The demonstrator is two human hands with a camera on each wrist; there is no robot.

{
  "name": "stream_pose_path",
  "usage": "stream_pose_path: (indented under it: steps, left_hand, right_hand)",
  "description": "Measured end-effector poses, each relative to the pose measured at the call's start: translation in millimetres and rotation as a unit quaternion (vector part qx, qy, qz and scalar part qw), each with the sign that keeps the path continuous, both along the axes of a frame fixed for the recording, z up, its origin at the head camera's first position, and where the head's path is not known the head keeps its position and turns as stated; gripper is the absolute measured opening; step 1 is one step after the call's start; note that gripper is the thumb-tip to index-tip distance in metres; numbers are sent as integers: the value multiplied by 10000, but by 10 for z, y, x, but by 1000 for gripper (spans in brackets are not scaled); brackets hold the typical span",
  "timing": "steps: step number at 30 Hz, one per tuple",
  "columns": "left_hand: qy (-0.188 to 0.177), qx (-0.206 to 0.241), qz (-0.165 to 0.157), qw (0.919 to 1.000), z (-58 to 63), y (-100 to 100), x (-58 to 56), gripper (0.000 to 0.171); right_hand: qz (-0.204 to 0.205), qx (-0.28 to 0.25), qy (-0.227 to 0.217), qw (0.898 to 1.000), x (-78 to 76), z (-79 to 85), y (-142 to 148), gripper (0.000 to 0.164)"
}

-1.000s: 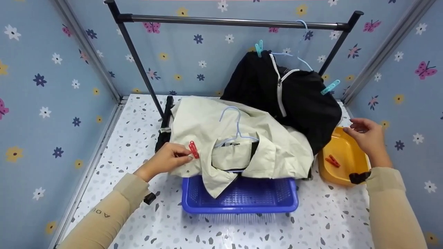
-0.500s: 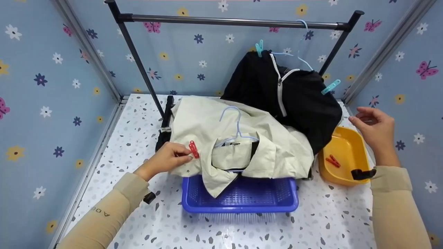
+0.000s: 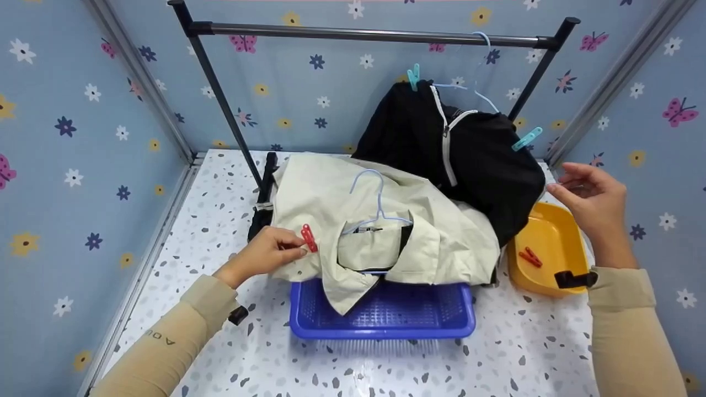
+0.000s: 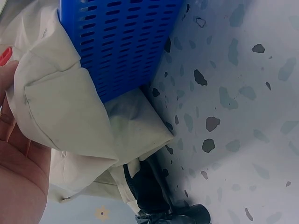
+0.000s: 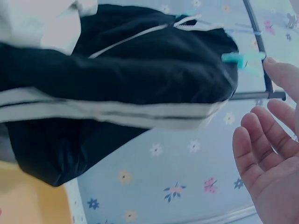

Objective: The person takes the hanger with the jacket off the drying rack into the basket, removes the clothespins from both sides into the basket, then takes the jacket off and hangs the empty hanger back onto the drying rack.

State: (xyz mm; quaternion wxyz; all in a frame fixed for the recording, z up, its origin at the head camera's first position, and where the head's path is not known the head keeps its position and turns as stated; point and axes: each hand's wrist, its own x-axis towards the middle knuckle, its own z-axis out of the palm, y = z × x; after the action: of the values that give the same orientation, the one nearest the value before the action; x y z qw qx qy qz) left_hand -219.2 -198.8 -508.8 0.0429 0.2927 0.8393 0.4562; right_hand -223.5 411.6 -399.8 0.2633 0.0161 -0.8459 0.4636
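The left hand (image 3: 265, 256) has its fingers bent and pinches the cloth of the cream jacket (image 3: 463, 242) between thumb and fingers at the shoulder on the left of the head view. The red clip (image 3: 309, 238) stands on that shoulder right at the fingertips; whether they touch it cannot be told. The right hand (image 3: 598, 207) holds nothing: its fingers are loosely bent, with the thumb apart from them. It hovers over the far end of the yellow tub (image 3: 568, 242), just beside the black jacket (image 3: 485, 160).

Compared with one second ago, the right hand is higher and farther from the tub's rim, and its thumb and fingers stand wider apart. Since half a second ago it has drifted slightly towards the black jacket. The left hand, the red clip and the cream jacket have stayed put.

Inside the tub lie red pegs (image 3: 530, 257), or a single one; they are too small to count surely. The blue basket (image 3: 380, 333) sits in front, the cream jacket draped over its back part and one collar point hanging into its opening. A blue hanger (image 3: 380, 214) sits in that jacket's collar, its hook over the cloth. The black jacket hangs from the rail (image 3: 342, 34), with a teal clip (image 3: 528, 139) on each shoulder.
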Motion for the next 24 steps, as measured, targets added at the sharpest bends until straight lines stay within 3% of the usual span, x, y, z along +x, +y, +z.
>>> stream_pose_path:
  steps: [13, 24]
  left_hand:
    - [37, 86, -6, 10000, -51, -9, -4, 9]
    - [-10, 159, 6, 9999, -65, -10, -2, 9]
  right_hand:
    - [881, 219, 552, 9943, 106, 92, -303, 36]
    - [1993, 359, 896, 9752, 95, 96, -610, 41]
